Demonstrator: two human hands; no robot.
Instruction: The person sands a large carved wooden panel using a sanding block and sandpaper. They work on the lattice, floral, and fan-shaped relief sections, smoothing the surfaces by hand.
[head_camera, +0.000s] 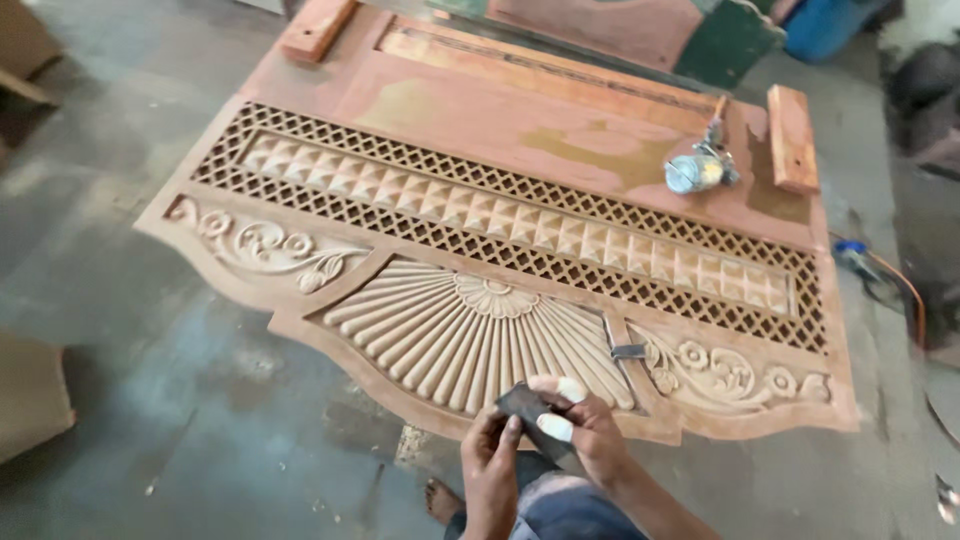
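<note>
Wooden carved panel (480, 220) on grey concrete floor (150, 400); both hands' (545, 435) grip clamped on dark sandpaper (525, 405).

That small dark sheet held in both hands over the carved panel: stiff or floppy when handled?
The dark sheet is probably thin and bendable: it looks folded between the left hand and right hand. Likely light, since fingertips alone pinch it. It seems unlikely to roll or tip, being flat, unlike the carved panel.

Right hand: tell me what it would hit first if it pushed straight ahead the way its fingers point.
Probably the dark sheet that the right hand already pinches, then the left hand; depth is unclear.
</note>
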